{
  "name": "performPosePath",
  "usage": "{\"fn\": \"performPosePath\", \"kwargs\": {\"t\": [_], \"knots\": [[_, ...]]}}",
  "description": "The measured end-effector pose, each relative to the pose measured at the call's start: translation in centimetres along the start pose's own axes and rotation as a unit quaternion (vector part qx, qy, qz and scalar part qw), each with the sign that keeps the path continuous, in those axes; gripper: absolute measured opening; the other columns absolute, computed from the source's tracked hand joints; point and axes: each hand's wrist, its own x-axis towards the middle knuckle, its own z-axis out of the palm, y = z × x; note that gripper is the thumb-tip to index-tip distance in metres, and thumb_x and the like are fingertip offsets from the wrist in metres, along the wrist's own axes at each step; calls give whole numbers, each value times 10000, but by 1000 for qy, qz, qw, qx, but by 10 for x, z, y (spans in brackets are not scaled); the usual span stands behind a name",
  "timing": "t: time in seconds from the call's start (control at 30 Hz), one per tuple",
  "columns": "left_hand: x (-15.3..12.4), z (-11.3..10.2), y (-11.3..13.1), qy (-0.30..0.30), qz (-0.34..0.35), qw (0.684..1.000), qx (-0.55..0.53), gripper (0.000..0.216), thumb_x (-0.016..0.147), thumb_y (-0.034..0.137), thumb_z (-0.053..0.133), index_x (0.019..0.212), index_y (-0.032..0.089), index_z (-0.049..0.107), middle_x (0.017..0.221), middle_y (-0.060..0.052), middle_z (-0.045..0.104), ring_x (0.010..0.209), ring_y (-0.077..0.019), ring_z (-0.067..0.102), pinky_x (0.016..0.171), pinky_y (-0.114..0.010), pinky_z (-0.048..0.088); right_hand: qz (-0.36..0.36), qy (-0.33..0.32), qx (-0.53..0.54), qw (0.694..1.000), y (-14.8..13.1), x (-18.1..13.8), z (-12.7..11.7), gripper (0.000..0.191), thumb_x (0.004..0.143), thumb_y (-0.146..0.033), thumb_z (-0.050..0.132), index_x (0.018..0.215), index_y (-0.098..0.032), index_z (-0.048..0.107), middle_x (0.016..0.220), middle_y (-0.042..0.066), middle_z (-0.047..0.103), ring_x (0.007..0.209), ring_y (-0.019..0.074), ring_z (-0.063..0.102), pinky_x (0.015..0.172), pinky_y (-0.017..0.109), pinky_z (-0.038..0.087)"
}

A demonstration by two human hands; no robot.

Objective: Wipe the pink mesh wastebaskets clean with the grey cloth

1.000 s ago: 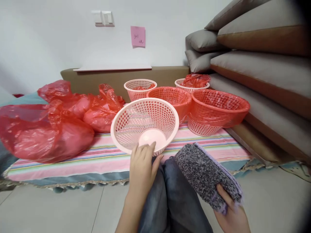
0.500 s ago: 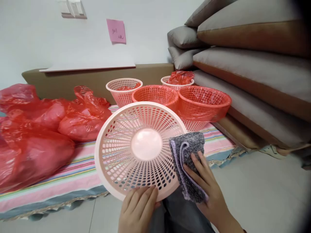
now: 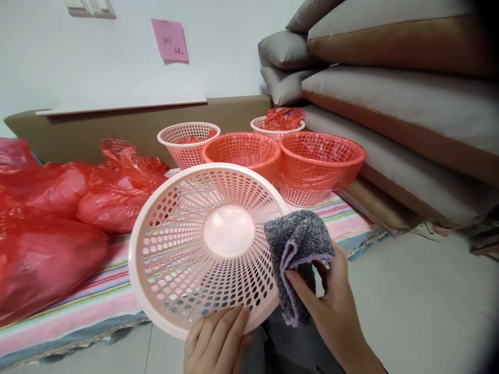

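Note:
A round pale pink plastic basket (image 3: 229, 230) with perforated sides is tilted so that its inside faces me. My left hand (image 3: 218, 337) grips its near rim, fingers over the edge and thumb underneath. In my right hand (image 3: 327, 298) is a folded dark grey cloth (image 3: 298, 234) with a lilac edge, pinched between thumb and fingers. The cloth lies against the basket's right rim and hides that part of it. Some of my right fingers are hidden behind the cloth.
Red plastic bags (image 3: 50, 249) lie on the striped cover (image 3: 113, 291) at left. Behind the held basket stand red-lined baskets (image 3: 322, 156) and a pink basket (image 3: 189, 136). Grey and brown cushions (image 3: 401, 98) are stacked at right. A pink note (image 3: 170, 40) is on the wall.
My right hand has turned, its thumb now showing on the near side of the cloth, which is bunched more around the rim. The view has shifted slightly; my left hand keeps its hold.

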Motion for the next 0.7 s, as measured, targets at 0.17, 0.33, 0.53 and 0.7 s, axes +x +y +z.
{"fn": "performPosePath", "kwargs": {"t": [0.17,0.33,0.53,0.7], "knots": [[8,11,18,29,-88,995,26,275,1016,430,545,1141,279,738,957,-5,790,855,-170,670,847,-333,382,-55,-7,-96,994,-5,2,22,669,955,-383,606,1541,-254,310,1601,187,317,1499,353,342,1157,585,419],[7,19,18,46,-61,997,-6,198,1005,288,598,1130,231,741,951,6,800,880,-164,672,883,-336,368,-30,8,-132,991,0,19,22,491,968,-392,540,1422,-213,485,1432,200,506,1370,374,494,1046,575,510],[14,14,8,33,-36,999,-18,220,1028,280,552,1147,231,731,900,19,795,835,-151,677,944,-351,353,-50,-11,-141,989,1,74,19,521,943,-344,517,1442,-196,501,1429,165,532,1341,322,520,1137,542,442],[25,4,-5,6,18,1000,3,219,979,253,629,1174,231,728,923,20,787,833,-143,669,938,-329,361,-62,-60,-126,988,-2,97,19,556,936,-359,537,1466,-202,480,1467,161,518,1369,323,501,1158,556,417]]}}
